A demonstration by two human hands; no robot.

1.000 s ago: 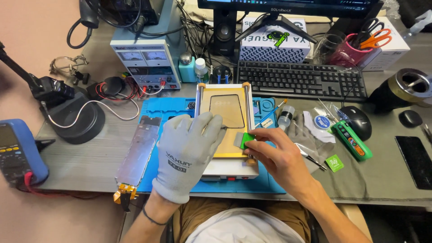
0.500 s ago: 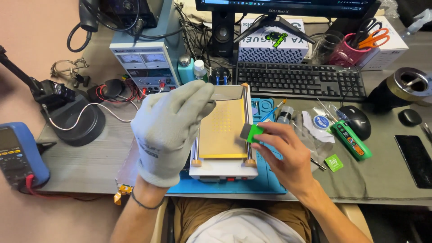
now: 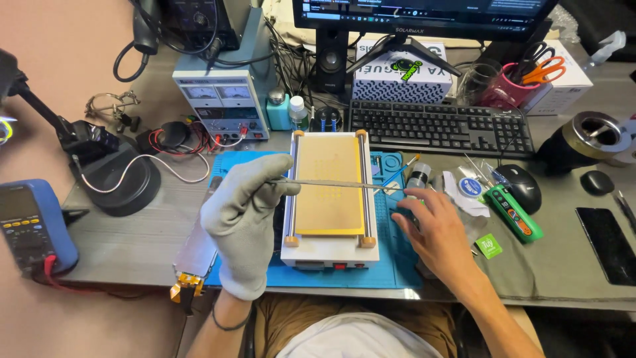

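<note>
Gloved left hand [image 3: 244, 222] had lifted, pinching thin metal strip [image 3: 338, 185] lying left-right over heating plate [image 3: 329, 192]; my bare right hand [image 3: 430, 229] rested near strip's right end, grip unclear.

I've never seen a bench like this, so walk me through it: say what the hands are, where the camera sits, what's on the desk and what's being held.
The view comes from a camera worn on the person's head, looking down at a cluttered grey desk. No robot here: two human hands work. The left hand, in a grey glove, pinches one end of a long thin metal strip held across a white box with a flat gold-coloured top plate, standing on a blue mat. The bare right hand rests on the mat beside the box; whether it grips anything small I cannot tell. Around them: a black keyboard, a mouse, a bench power supply with red leads, and a blue meter at the left edge.
</note>
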